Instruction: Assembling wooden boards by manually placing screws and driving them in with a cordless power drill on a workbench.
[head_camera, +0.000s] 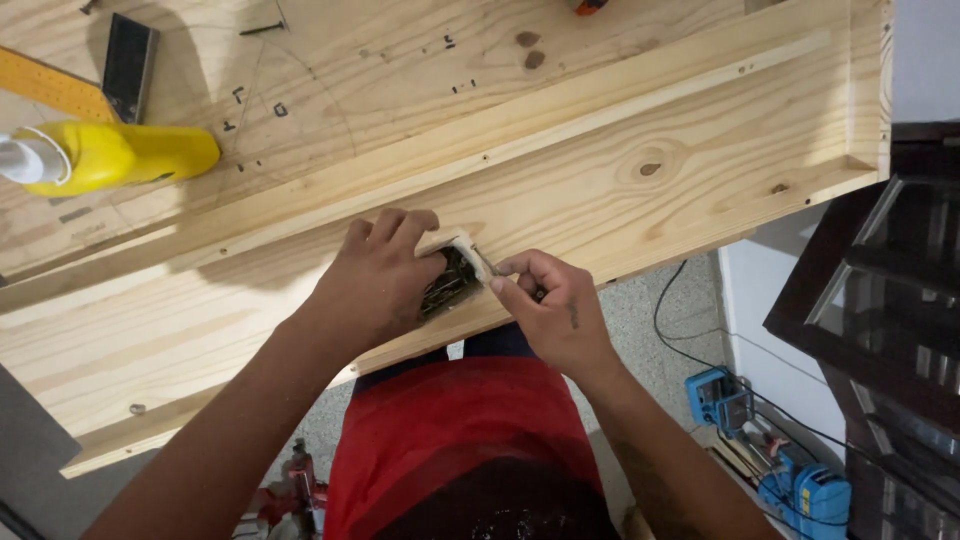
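Note:
My left hand (375, 280) grips a small white box (460, 268) full of dark nails, resting on a pale pine board (640, 200) near its front edge. My right hand (555, 310) pinches a nail (487, 262) at the box's open side, fingertips closed on it. Both hands meet over the board's near edge, above my red shirt.
A yellow glue bottle (110, 158) lies at the left on the plywood bench (380, 60). A yellow-and-black square (90, 80) sits behind it, and a loose nail (262, 29) lies farther back. Blue power tools (800, 480) and cables lie on the floor at right. A dark cabinet (890, 330) stands at far right.

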